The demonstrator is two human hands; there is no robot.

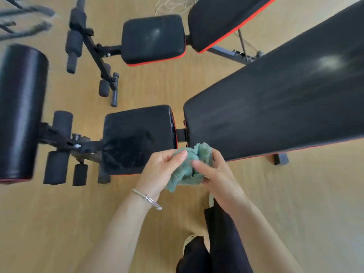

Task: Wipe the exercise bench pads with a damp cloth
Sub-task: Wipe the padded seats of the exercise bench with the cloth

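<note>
Overhead, both hands, left [159,170] and right [214,174], pinched a bunched green cloth [189,166] just above a black seat pad [137,134].

Two benches stand side by side on the floor [59,223]. The near seat pad [137,138] lies left of its backrest pad [275,99]. The far seat pad [153,39] sits behind it.

Legible text, labels, brands, numbers, signs: none recorded. No marking can be read on any surface in view; fine detail is lost to motion blur, most of all toward 9 o'clock.
</note>
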